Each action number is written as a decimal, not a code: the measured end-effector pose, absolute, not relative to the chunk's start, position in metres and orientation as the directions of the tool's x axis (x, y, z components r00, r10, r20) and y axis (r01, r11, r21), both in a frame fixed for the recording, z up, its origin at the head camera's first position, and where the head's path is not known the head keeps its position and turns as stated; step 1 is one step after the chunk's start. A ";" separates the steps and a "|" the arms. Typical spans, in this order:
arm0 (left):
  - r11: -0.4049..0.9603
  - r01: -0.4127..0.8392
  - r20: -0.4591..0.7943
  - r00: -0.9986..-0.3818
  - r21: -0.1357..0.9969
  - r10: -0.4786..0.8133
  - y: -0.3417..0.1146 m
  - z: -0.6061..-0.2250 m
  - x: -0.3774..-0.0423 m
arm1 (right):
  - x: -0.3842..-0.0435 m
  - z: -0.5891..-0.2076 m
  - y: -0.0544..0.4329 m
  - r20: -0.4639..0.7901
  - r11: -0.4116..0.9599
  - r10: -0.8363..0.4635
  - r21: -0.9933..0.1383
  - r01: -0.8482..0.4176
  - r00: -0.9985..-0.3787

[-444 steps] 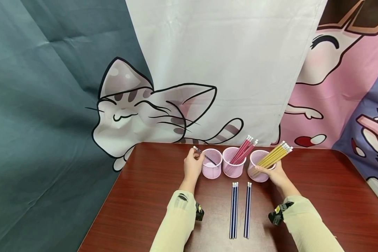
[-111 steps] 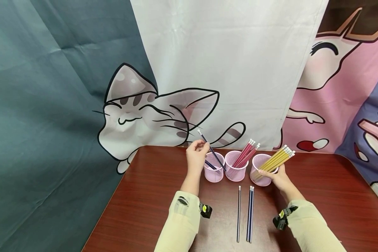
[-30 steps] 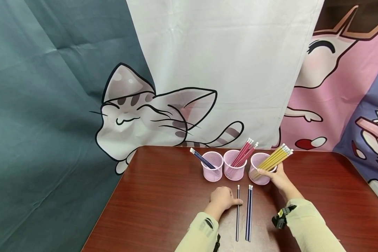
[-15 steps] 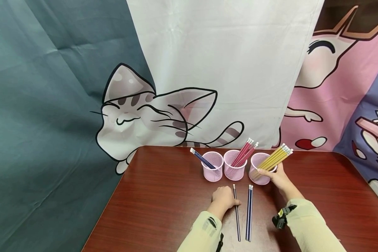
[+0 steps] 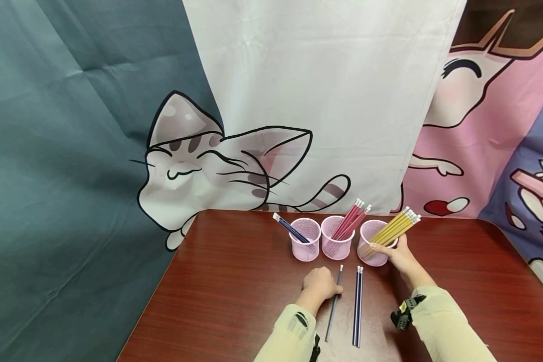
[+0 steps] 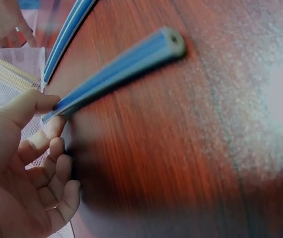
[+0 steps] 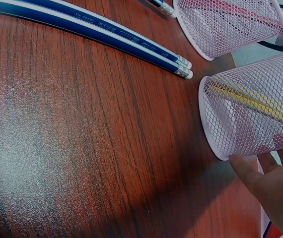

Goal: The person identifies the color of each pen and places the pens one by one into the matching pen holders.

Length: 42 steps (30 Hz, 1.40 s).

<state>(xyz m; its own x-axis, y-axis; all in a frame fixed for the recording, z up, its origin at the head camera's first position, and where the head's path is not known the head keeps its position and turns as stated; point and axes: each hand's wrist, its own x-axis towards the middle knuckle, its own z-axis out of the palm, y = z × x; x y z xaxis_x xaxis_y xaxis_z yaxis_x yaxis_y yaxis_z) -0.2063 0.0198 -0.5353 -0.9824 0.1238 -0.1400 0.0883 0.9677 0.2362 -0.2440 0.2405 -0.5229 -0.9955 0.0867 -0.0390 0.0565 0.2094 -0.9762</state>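
My left hand pinches a dark blue pencil between thumb and index finger. In the left wrist view this pencil slants over the table, its flat unsharpened end towards the camera. Beside it, two blue striped pencils with white erasers lie together on the table. My right hand grips the right pink mesh cup, thumb in front and fingers round its far side. Yellow pencils lean to the right in that cup. In the right wrist view the fingers lie against the mesh.
Left of the held cup stand two more pink mesh cups. The middle cup holds red pencils; the left cup holds blue pencils leaning left. A printed cat curtain hangs behind the brown wooden table.
Blue pencils have gone from the table into the left cup. Within the last second my left hand has taken up the single pencil, which now slants differently. The right hand stays on its cup.
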 end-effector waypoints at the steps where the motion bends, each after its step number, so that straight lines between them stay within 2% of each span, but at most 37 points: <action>1: 0.966 0.094 -0.141 -0.981 0.241 0.131 0.019 -0.535 -0.206 | -0.244 -0.523 0.241 -0.039 0.211 0.087 -0.976 0.057 -0.995; 7: 0.949 0.125 -0.120 -0.979 0.289 0.166 0.011 -0.533 -0.209 | -0.244 -0.522 0.240 -0.045 0.199 0.083 -0.978 0.060 -0.996; 14: 0.885 0.149 -0.090 -0.974 0.442 0.209 0.002 -0.521 -0.214 | -0.242 -0.521 0.241 -0.072 0.184 0.074 -0.979 0.085 -0.995; 23: 0.802 0.187 -0.048 -0.965 0.567 0.258 -0.005 -0.505 -0.220 | -0.241 -0.520 0.241 -0.082 0.170 0.066 -0.981 0.093 -0.994; 35: 0.775 0.193 -0.009 -0.969 0.601 0.248 -0.007 -0.491 -0.225 | -0.240 -0.520 0.241 -0.080 0.172 0.065 -0.981 0.090 -0.995; 42: 0.710 0.201 0.043 -0.971 0.675 0.234 -0.010 -0.482 -0.230 | -0.241 -0.523 0.242 -0.078 0.177 0.079 -0.980 0.091 -0.994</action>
<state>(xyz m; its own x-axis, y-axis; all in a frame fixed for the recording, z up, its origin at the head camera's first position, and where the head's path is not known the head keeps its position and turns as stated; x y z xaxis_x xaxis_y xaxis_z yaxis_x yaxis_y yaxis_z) -0.2304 -0.0096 -0.4825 -0.9713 0.2338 0.0432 0.2009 0.7101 0.6749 -0.2413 0.2415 -0.5232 -0.9939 0.0787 -0.0779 0.0908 0.1765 -0.9801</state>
